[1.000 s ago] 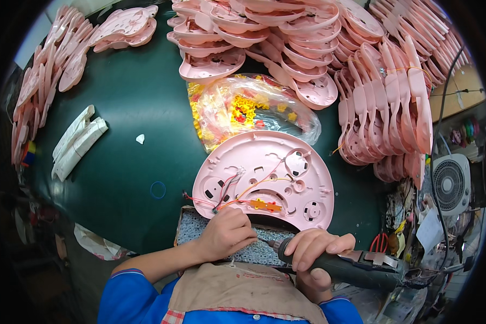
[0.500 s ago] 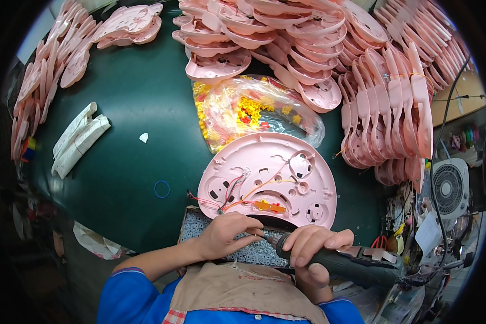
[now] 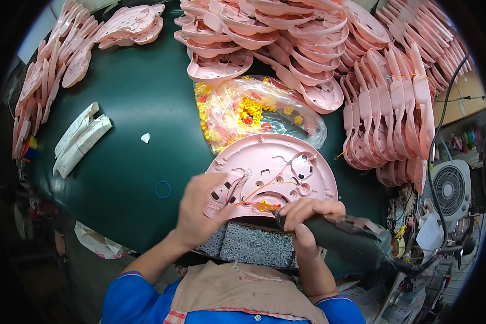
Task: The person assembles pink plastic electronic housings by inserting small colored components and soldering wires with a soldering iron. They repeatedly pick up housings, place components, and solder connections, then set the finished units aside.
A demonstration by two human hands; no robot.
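A pink plastic shell [image 3: 321,173] lies on the table in front of me, its inner side with posts, cutouts and wires facing up. A small orange circuit board [image 3: 267,206] sits near its front edge. My right hand [image 3: 310,216] is wrapped around a dark electric screwdriver [image 3: 351,237], whose tip end points left at the shell's front edge by the board. Over the shell's left part, my left hand [image 3: 197,208] is slightly blurred, thumb and fingers spread beside the red and black wires [image 3: 233,189]. I see nothing in it.
A tray of small shiny grey pieces [image 3: 256,245] stands between me and the shell. Behind the shell lies a clear bag [image 3: 302,127] of yellow and red parts. Stacked pink shells [image 3: 221,65] line the back and right. White rolled packets [image 3: 81,140] and a blue ring [image 3: 163,182] lie left.
My left hand has moved up from the tray and screwdriver tip to the shell's left part, its fingers spreading. The screwdriver has shifted up and left, nearer the circuit board.
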